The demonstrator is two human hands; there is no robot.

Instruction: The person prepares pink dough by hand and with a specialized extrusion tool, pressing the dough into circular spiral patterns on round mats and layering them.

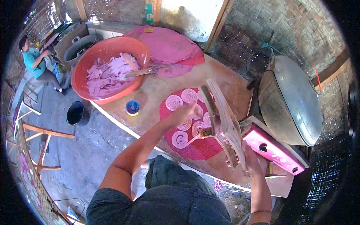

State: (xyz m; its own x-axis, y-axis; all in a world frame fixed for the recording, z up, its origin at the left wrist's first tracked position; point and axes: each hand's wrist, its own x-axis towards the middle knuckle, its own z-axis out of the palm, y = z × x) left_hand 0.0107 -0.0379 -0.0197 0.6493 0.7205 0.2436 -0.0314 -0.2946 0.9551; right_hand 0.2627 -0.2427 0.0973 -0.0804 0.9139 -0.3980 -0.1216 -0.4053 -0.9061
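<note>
My right hand [251, 160] grips the lower end of a wooden two-handled press [222, 112], its fingers wrapped around both handles. A pink dough strand [193, 139] runs from the small cylinder [206, 132] on the press to a coil [180, 139] at the near left of a round red-pink mat [194, 153]. Several more flat spiral dough coils [174, 102] lie on this mat. Above the middle coils is my left hand [194, 110], blurred by motion; whether it touches a coil or the press is unclear. Some coils are partly hidden by the press and my left hand.
A large red basin [112, 97] holds pink dough and a wooden paddle [137, 72]. Behind it are stacked pink round mats [168, 45]. A small blue-rimmed cup [132, 107] stands near the table edge. At right are a lidded metal pan [295, 101] and a pink stove [272, 149]. Another person [35, 62] stands far left.
</note>
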